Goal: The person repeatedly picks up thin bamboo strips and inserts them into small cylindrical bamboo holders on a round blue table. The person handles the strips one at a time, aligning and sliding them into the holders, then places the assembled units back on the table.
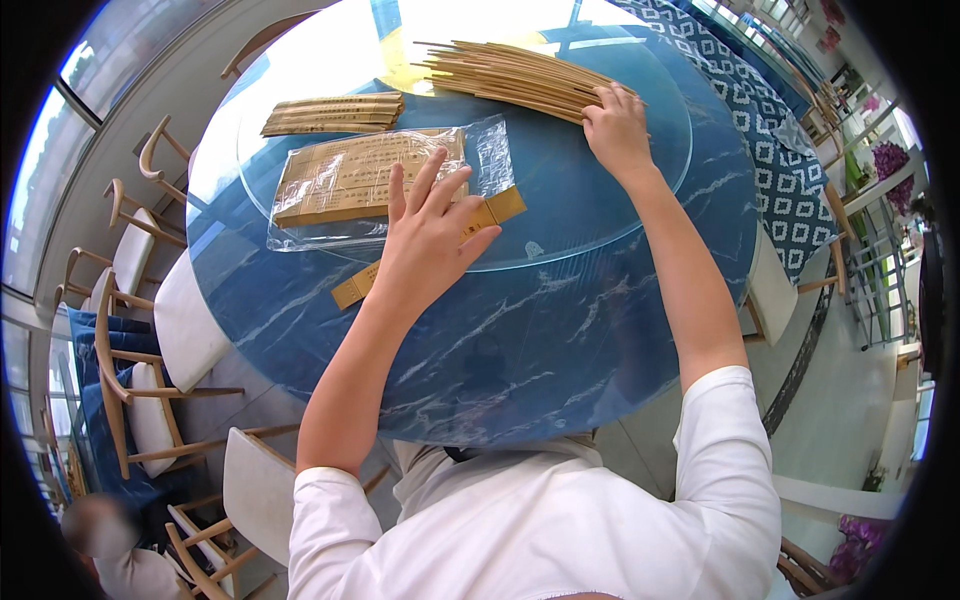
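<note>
My left hand (425, 230) is open, its fingers spread over a long gold paper strip (505, 206) with dark printing. The strip sticks out on both sides of the hand, and its middle is hidden. Just beyond the fingers lies a clear plastic bag (495, 155) around a stack of printed tan paper packets (330, 180). At the right end of a loose bundle of long thin brown sticks (510, 75), my right hand (617, 125) has its fingers curled and pressed together on the stick ends. How many sticks it pinches is hidden.
A round glass turntable (600, 215) sits on the blue marbled table (500, 340). More printed tan strips (335, 113) lie behind the bag. Wooden chairs (135, 255) stand at left, a patterned cloth (775, 150) at right. Another person (110, 535) is at the lower left.
</note>
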Motion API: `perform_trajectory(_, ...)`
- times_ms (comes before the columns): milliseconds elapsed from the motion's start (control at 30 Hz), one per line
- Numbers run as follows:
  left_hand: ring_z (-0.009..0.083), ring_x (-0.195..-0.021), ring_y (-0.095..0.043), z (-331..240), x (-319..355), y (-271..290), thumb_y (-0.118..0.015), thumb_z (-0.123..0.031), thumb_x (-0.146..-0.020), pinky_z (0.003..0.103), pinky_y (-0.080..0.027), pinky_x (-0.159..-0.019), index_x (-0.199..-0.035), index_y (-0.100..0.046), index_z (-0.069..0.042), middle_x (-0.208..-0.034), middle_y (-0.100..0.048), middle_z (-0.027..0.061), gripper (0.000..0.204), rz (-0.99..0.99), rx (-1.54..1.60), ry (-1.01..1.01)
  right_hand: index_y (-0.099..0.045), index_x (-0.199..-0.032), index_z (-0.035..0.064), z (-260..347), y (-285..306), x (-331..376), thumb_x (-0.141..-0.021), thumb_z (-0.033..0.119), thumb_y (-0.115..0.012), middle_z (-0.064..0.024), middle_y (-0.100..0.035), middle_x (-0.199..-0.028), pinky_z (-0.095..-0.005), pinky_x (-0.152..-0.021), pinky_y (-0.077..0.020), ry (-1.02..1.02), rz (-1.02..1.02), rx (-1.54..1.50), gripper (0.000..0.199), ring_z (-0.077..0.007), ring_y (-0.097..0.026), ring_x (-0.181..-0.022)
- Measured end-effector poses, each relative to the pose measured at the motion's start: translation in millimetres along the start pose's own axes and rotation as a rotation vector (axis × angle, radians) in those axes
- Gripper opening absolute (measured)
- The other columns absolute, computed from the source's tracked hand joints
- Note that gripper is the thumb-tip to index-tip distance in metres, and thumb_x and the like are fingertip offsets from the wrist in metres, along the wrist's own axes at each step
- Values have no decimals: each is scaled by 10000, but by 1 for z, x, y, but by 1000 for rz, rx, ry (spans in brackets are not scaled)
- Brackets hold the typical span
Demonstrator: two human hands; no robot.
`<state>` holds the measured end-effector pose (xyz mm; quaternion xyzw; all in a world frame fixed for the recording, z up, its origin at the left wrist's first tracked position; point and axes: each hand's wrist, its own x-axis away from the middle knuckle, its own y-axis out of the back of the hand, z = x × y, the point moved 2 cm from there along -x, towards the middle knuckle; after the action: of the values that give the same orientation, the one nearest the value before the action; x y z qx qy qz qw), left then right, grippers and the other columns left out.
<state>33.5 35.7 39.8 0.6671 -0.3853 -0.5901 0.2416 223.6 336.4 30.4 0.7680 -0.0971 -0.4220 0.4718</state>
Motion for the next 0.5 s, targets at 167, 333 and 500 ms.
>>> perform_trajectory(167,309,-1596,-364,2,1,0,-841,-418,-938,608,-107,-1346,-1079,-815,-163,-1481,-644,56,293,10,10,-7,-782,-1067,85,-3,-7,-5,-996,232,-693,-121,-625,-1490,-620,-1234,-345,1,62,-25,186,-342,-467,-1505)
perform_trajectory(333,314,-1607,-353,3,3,5,-848,-425,-933,612,-107,-1340,-1064,-832,-161,-1481,-657,55,295,9,69,20,-768,-1119,86,2,3,-17,-995,234,-651,-149,-515,-1623,-637,-1280,-270,-80,294,-131,225,-368,-335,-1600)
perform_trajectory(500,300,-1500,-481,4,-3,17,-842,-353,-957,522,-302,-1278,-1151,-829,-130,-1454,-668,81,296,141,226,121,-765,-1085,92,5,13,-14,-994,220,-633,-154,-475,-1670,-642,-1302,-227,-57,283,-99,205,-366,-298,-1629)
